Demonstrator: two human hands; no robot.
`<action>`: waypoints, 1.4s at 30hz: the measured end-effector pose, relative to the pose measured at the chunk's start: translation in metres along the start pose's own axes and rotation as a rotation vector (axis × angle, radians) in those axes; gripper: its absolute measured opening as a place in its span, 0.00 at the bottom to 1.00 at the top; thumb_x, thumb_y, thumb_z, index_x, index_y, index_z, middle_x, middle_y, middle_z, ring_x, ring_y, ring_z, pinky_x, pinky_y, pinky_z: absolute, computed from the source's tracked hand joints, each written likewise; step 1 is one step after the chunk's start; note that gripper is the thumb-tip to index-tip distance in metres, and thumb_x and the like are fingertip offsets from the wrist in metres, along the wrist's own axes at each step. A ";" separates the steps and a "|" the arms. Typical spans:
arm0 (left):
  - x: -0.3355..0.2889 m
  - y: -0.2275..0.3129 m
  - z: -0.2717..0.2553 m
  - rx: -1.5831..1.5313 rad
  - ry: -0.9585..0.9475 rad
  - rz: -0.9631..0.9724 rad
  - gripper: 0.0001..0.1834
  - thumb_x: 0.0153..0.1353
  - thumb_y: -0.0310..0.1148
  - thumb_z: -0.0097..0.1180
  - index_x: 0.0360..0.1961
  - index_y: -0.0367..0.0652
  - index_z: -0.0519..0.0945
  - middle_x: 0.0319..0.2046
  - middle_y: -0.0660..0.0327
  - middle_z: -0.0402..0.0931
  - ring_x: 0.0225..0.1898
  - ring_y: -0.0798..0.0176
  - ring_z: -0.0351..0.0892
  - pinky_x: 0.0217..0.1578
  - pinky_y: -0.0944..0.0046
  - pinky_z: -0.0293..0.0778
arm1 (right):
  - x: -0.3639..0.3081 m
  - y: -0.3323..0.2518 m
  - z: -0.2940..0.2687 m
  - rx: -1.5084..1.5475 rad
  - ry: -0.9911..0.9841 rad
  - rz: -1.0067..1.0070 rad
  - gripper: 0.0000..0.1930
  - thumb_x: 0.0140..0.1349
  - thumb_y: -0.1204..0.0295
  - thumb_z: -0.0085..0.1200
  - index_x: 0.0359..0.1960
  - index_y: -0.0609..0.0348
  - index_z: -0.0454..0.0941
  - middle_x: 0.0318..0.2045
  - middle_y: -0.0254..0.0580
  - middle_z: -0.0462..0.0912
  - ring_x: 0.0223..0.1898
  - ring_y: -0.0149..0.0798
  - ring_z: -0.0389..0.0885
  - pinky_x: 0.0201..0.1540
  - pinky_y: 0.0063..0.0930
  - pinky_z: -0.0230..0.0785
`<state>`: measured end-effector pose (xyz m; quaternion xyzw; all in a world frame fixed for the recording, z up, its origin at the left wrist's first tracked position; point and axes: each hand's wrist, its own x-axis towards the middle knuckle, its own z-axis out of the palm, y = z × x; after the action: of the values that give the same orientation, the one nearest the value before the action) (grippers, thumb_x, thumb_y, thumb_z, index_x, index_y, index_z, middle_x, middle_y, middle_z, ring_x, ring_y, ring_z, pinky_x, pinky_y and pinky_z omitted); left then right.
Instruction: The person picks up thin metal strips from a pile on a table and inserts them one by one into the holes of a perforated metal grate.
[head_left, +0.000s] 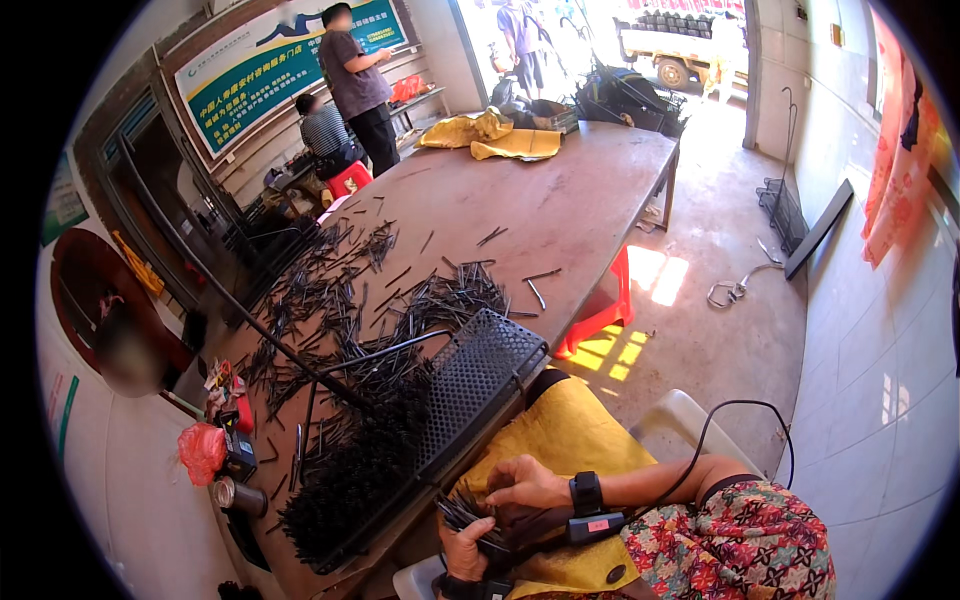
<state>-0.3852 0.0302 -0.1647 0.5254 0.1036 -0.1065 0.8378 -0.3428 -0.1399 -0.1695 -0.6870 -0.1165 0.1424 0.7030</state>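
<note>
Black, thin pieces made up a bundle (460,513) at the lower centre of the frame, clasped between the thumb and fingers of the left hand (465,550). Just to its right, the right hand (530,484) was curled; whether its fingertips pinched a piece could not be told. Above, a black mesh basket (490,362) stood on a brown table (560,195) near scattered dark sticks (448,296).

The left hand (464,552) grips a bundle of thin dark pieces (462,513); the right hand (532,484) is just beside it, fingers bent. A black mesh basket (487,370), partly filled with dark pieces, sits at the near edge of the bench (545,205). Loose strips (462,290) lie scattered beyond, with yellow sheeting (515,145) at the far end.
</note>
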 end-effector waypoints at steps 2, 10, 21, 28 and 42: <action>0.000 -0.001 -0.003 -0.004 0.018 -0.023 0.21 0.40 0.14 0.57 0.40 0.35 0.75 0.33 0.60 0.77 0.33 0.63 0.78 0.38 0.67 0.75 | 0.000 0.000 -0.001 -0.009 -0.002 0.024 0.12 0.51 0.71 0.61 0.33 0.66 0.77 0.27 0.40 0.81 0.30 0.29 0.77 0.34 0.24 0.69; 0.005 -0.003 -0.006 0.152 0.036 0.047 0.16 0.40 0.18 0.58 0.35 0.37 0.77 0.32 0.63 0.77 0.34 0.66 0.76 0.38 0.68 0.72 | 0.003 0.005 -0.002 0.124 0.008 0.055 0.07 0.53 0.76 0.60 0.33 0.65 0.78 0.26 0.34 0.80 0.31 0.24 0.75 0.34 0.20 0.70; -0.001 0.009 0.000 -0.014 0.112 -0.100 0.13 0.44 0.20 0.59 0.35 0.35 0.76 0.31 0.61 0.78 0.31 0.68 0.77 0.35 0.70 0.74 | 0.005 -0.003 -0.002 0.342 -0.019 0.217 0.06 0.57 0.78 0.55 0.36 0.67 0.77 0.25 0.36 0.80 0.24 0.25 0.78 0.29 0.17 0.72; 0.002 0.008 -0.005 0.046 0.111 -0.069 0.13 0.45 0.22 0.59 0.35 0.34 0.76 0.30 0.60 0.78 0.29 0.68 0.78 0.35 0.70 0.74 | 0.006 0.000 -0.002 0.424 -0.092 0.240 0.10 0.57 0.79 0.54 0.41 0.69 0.73 0.28 0.40 0.80 0.27 0.28 0.79 0.29 0.20 0.73; 0.002 0.004 -0.004 -0.103 -0.164 -0.359 0.16 0.48 0.25 0.54 0.40 0.32 0.73 0.28 0.51 0.78 0.27 0.58 0.80 0.29 0.62 0.79 | 0.011 -0.008 -0.013 0.321 -0.133 0.282 0.05 0.55 0.78 0.57 0.31 0.66 0.76 0.25 0.34 0.79 0.27 0.24 0.76 0.30 0.18 0.70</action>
<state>-0.3819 0.0353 -0.1631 0.4445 0.1320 -0.2911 0.8368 -0.3274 -0.1477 -0.1622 -0.5651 -0.0415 0.3010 0.7671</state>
